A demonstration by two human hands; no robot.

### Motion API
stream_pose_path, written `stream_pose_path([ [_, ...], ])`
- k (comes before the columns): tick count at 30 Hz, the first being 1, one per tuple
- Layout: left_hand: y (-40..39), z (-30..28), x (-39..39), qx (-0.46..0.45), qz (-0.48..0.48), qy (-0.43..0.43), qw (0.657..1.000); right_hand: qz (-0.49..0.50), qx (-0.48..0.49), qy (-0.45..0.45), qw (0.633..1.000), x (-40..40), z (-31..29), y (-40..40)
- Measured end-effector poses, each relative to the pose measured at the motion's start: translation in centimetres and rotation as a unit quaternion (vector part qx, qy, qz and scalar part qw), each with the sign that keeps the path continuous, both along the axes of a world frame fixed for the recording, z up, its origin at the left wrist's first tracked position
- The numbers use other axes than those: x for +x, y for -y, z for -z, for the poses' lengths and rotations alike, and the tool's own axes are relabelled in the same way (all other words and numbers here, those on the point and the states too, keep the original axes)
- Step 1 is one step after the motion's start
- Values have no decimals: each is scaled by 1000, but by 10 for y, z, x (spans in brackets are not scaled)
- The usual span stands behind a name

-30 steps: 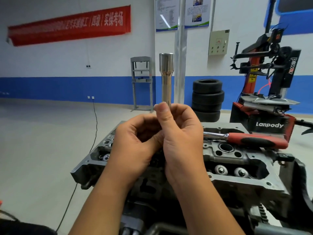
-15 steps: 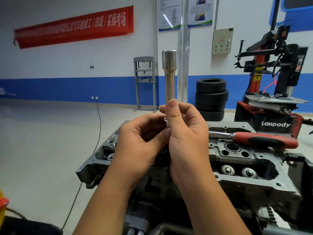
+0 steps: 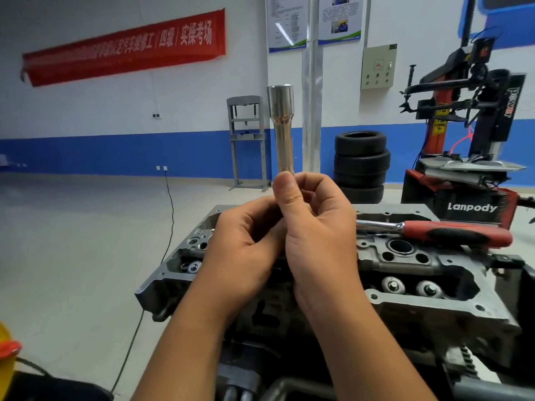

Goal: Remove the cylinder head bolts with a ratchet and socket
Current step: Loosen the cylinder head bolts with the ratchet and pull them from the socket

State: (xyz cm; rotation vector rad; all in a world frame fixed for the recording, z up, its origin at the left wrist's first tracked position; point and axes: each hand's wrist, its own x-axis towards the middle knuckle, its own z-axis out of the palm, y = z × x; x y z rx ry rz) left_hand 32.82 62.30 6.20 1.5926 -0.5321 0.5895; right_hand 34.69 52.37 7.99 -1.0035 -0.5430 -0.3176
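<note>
A long chrome socket [image 3: 283,131] stands upright in front of me, its wide end up. My right hand [image 3: 315,227] is closed around its lower end, thumb against the shaft. My left hand [image 3: 246,241] is cupped against the right hand at the socket's base; what its fingers touch is hidden. Below both hands lies the grey cylinder head [image 3: 405,273] with valve springs showing. A ratchet with a red and black handle [image 3: 451,234] rests across the head's far right side, apart from my hands.
A red and black tyre changer [image 3: 469,157] stands right behind the head. Stacked tyres [image 3: 360,166] and a grey press frame [image 3: 247,140] stand by the blue-striped wall. A black cable [image 3: 170,204] runs across the floor at left. A yellow object [image 3: 5,363] shows at the lower left edge.
Both hands stay together on the socket's lower end. The socket is held slightly higher in the frame and the view has shifted a little; the ratchet has not moved.
</note>
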Motion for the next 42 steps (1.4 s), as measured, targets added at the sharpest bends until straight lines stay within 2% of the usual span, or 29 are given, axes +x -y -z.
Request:
stream_pose_path([
  [2,-1,-2,-2,12,15,-5,1000,5,0,-1,1000,0,-1,0],
  [5,1,-2,-1,25,-17,0,1000,13,8,-9,1000,2,0,1],
  [11,6,1,0,-23,-74,11,997,27,28,-12,999,2,2,0],
  [17,0,-2,-3,62,-14,1,998,42,21,10,999,1,2,1],
  [24,5,1,2,-33,-71,-5,997,21,0,-22,1000,4,2,-2],
  [28,4,2,3,-18,-86,-3,996,8,8,-18,1000,4,2,0],
  [31,1,1,0,17,-23,2,1000,15,-2,-15,1000,4,2,0],
  [33,0,0,-1,4,-3,0,1000,13,-2,-22,1000,3,1,-1],
  [37,2,1,2,-38,-36,7,999,-4,13,-36,999,4,0,-1],
  [40,2,3,4,-37,-69,9,997,-24,17,-24,999,3,2,1],
  [42,0,2,3,-15,-48,11,999,-15,8,-19,1000,4,3,1],
])
